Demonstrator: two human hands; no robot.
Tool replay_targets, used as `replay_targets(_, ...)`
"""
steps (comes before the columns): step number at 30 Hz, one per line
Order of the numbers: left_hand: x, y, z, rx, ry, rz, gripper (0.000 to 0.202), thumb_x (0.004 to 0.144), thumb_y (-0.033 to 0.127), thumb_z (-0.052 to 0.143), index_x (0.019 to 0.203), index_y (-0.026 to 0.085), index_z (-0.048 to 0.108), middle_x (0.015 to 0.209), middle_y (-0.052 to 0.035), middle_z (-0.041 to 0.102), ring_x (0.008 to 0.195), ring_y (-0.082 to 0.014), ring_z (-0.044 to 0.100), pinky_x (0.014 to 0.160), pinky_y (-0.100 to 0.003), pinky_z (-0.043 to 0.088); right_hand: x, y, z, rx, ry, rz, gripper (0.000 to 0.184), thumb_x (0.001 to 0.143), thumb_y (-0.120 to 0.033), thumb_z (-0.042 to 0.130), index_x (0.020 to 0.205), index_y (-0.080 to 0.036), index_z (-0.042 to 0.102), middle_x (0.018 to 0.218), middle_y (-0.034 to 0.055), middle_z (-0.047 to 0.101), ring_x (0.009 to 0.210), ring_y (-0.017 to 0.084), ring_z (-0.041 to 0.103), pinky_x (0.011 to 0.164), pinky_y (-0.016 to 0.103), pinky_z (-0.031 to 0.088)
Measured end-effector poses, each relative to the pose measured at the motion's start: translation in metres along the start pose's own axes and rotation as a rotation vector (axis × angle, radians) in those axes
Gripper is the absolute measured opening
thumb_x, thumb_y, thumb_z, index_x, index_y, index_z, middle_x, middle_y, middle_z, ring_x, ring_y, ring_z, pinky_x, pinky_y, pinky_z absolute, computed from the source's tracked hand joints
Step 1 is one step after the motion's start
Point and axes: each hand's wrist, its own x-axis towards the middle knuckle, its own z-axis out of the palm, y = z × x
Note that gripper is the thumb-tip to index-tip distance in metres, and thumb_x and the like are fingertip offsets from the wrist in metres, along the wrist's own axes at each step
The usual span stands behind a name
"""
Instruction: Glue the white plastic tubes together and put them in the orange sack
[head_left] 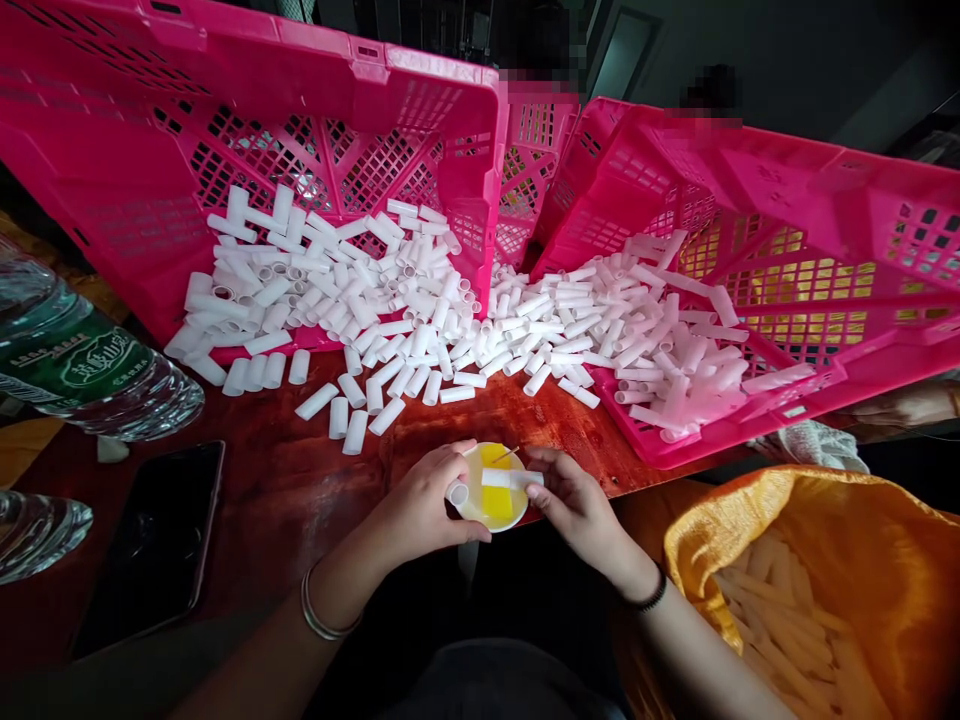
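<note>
your two bare hands meet at the near edge of a reddish table point(292, 470), about a shallow dish point(519, 506). your right hand point(576, 505) grasps a white tube point(501, 479) by its right-hand end, thumb on the near side and fingers beyond, so that the tube lies crosswise above the dish with its free end over a yellow pad point(496, 505); whether tube and pad touch cannot be told from this angle. your left hand point(429, 502) is curled about the left side of the dish, thumb along the near rim and fingers toward the far one, with a second tube point(457, 494) in the crook of the grip, its open end facing up. a thin stick point(507, 455) lies by the far rim. loose tubes point(442, 325) of the same kind spill from a left crate point(97, 225) and a right crate point(795, 170), both pink, onto the table beyond your hands. judged by its look, the tube is light, hollow and fairly stiff, with a smooth wall that may turn or slide under damp fingertips. hold it by the outside near one end, with light pressure from thumb and fingertips, since a hard pinch at the open mouth could press it out of round; keep the dish level by its rim.
</note>
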Motion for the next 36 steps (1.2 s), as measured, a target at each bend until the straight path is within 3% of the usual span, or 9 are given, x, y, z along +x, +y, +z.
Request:
replay_targets(6,0.001,0.002,0.0,0.011,0.003,0.003,0.053,0.05,0.036,0.089,0.078,0.023,0.047,0.135,-0.0128,0.056,0.121,-0.0319,0.055,0.098,-0.046,0.048,-0.001,-0.004,-0.006,-0.203,-0.009,-0.198,0.014,0.092,-0.017,0.053,0.098,-0.024,0.063,0.101,0.0084,0.06,0.096,0.021,0.062,0.08,0.037,0.056)
replay_targets(12,0.002,0.003,-0.001,0.002,-0.004,-0.001,0.054,0.05,0.036,0.089,0.08,0.023,0.046,0.134,-0.0125,0.056,0.121,-0.0322,0.055,0.098,-0.046,0.048,-0.002,-0.006,-0.003,0.002,-0.021,0.078,0.016,0.095,-0.03,0.051,0.108,-0.023,0.057,0.082,0.0037,0.066,0.069,0.017,0.065,0.058,0.029,0.058)
replay_targets(17,0.001,0.003,-0.005,0.055,-0.015,0.029,0.055,0.051,0.039,0.088,0.083,0.023,0.046,0.133,-0.0141,0.055,0.124,-0.0337,0.051,0.1,-0.047,0.047,-0.007,-0.003,-0.018,-0.365,-0.057,-0.269,0.016,0.093,-0.016,0.051,0.097,-0.024,0.065,0.107,0.0084,0.066,0.099,0.023,0.064,0.081,0.039,0.056)
replay_targets(20,-0.005,0.004,-0.014,0.149,0.035,0.073,0.038,0.07,0.04,0.075,0.09,0.021,0.049,0.138,-0.0181,0.048,0.13,-0.0351,0.045,0.101,-0.047,0.045,-0.012,-0.003,-0.025,-0.445,-0.068,-0.419,0.021,0.091,-0.011,0.052,0.097,-0.026,0.065,0.106,0.0063,0.067,0.098,0.023,0.064,0.081,0.04,0.056)
replay_targets(22,-0.01,0.008,-0.02,0.195,0.055,0.054,0.017,0.088,0.032,0.055,0.098,0.02,0.05,0.127,-0.016,0.055,0.12,-0.0291,0.055,0.095,-0.043,0.05,-0.012,-0.008,-0.025,-0.339,0.045,-0.391,0.023,0.09,-0.01,0.054,0.105,-0.025,0.062,0.106,0.0077,0.066,0.096,0.022,0.064,0.08,0.039,0.056)
replay_targets(25,-0.017,0.02,-0.027,0.227,0.019,0.062,0.015,0.097,0.026,0.041,0.109,0.02,0.049,0.103,-0.0074,0.064,0.094,-0.0209,0.065,0.08,-0.034,0.054,-0.009,-0.026,-0.02,-0.063,0.198,-0.239,0.026,0.089,-0.013,0.058,0.112,-0.025,0.058,0.105,0.0085,0.065,0.098,0.021,0.064,0.081,0.037,0.056)
replay_targets(28,-0.02,0.035,-0.031,0.272,0.032,0.18,0.019,0.095,0.027,0.049,0.113,0.02,0.051,0.104,-0.0065,0.065,0.093,-0.0204,0.064,0.08,-0.032,0.054,-0.004,-0.048,-0.018,0.075,0.132,-0.16,0.025,0.089,-0.015,0.06,0.112,-0.026,0.061,0.102,0.0068,0.067,0.097,0.02,0.064,0.082,0.033,0.056)
replay_targets(32,-0.022,0.052,-0.034,0.429,0.105,0.316,0.023,0.094,0.016,0.046,0.116,0.017,0.053,0.098,-0.008,0.065,0.088,-0.0224,0.063,0.078,-0.036,0.053,-0.002,-0.069,-0.025,0.048,0.029,-0.092,0.021,0.089,-0.017,0.061,0.109,-0.024,0.063,0.096,0.0058,0.068,0.088,0.017,0.066,0.075,0.027,0.055)
replay_targets(36,-0.025,0.072,-0.03,0.455,0.013,0.266,0.016,0.092,0.019,0.048,0.103,0.015,0.058,0.085,-0.0082,0.066,0.076,-0.0244,0.061,0.067,-0.037,0.05,-0.006,-0.081,-0.02,-0.08,0.061,-0.151,0.01,0.093,-0.016,0.051,0.086,-0.021,0.057,0.073,0.0013,0.061,0.064,0.013,0.059,0.059,0.025,0.049)
